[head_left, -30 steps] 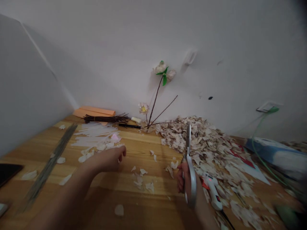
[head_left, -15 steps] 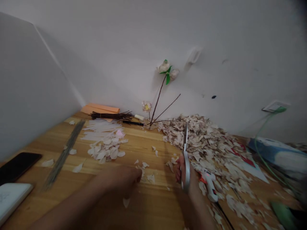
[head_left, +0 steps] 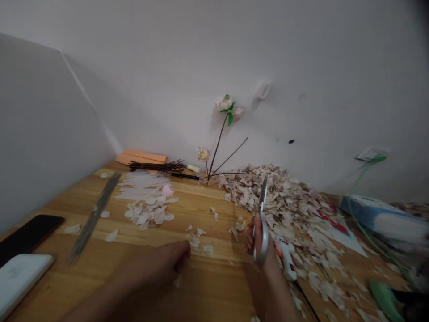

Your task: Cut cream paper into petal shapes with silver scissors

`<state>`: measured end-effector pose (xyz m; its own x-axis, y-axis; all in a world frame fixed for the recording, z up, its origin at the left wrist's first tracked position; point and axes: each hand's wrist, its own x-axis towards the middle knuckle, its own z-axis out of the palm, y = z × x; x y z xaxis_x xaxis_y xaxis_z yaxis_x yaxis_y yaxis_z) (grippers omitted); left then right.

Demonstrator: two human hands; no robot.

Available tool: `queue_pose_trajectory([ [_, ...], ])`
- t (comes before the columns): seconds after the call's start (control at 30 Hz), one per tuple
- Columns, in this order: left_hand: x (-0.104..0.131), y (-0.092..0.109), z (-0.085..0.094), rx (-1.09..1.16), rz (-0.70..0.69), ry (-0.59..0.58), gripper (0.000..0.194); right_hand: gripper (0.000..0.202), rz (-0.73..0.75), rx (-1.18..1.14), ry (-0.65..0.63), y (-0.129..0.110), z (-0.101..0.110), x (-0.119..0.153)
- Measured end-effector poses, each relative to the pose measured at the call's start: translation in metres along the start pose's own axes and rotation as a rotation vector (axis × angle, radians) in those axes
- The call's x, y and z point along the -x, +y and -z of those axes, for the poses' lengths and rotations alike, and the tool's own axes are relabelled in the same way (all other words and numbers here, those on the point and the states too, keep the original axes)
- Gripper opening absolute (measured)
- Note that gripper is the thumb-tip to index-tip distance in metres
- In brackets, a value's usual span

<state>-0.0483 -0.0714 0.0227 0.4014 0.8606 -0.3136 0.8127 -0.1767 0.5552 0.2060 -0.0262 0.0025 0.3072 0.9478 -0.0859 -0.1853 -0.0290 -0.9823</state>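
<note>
My right hand grips a pair of scissors by the handles, blades pointing away from me over the edge of the large pale petal heap. The blades look closed. My left hand is over the wooden tabletop, its fingers curled in. What they hold, if anything, is hidden, though a bit of pale petal shows just below them. Several small petal scraps lie just right of my left hand. Farther back is a small pile of white petals.
A white glue gun with a black cable lies right of my right hand. Flowers on brown stems lean at the wall. Wire bundle, dark twigs, translucent sticks, phone and white box are left.
My left hand has drawn slightly left, away from the petal scraps. The scissors stay in my right hand, their blades now tilted more to the right. The camera view has shifted a little.
</note>
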Motion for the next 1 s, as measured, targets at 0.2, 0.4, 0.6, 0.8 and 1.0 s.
queue_pose_trajectory([
  [0.2, -0.024, -0.032, 0.040, -0.002, 0.002, 0.207, 0.038, 0.060, -0.024, 0.025, 0.022, -0.024, 0.017, 0.000],
  [0.4, -0.037, -0.033, 0.049, -0.121, 0.064, 0.447, 0.057, 0.065, -0.016, 0.100, 0.089, -0.045, 0.038, -0.001],
  [0.6, -0.054, 0.003, 0.011, -0.058, -0.039, 0.325, 0.043, 0.045, -0.006, 0.274, 0.084, -0.048, 0.052, 0.002],
  [0.8, -0.062, 0.037, -0.040, -0.001, -0.123, 0.175, 0.040, 0.035, 0.082, 0.348, -0.013, -0.035, 0.069, 0.011],
  [1.0, -0.047, 0.108, -0.090, 0.214, -0.705, -0.343, 0.051, 0.038, 0.143, 0.383, 0.024, -0.041, 0.082, 0.008],
])
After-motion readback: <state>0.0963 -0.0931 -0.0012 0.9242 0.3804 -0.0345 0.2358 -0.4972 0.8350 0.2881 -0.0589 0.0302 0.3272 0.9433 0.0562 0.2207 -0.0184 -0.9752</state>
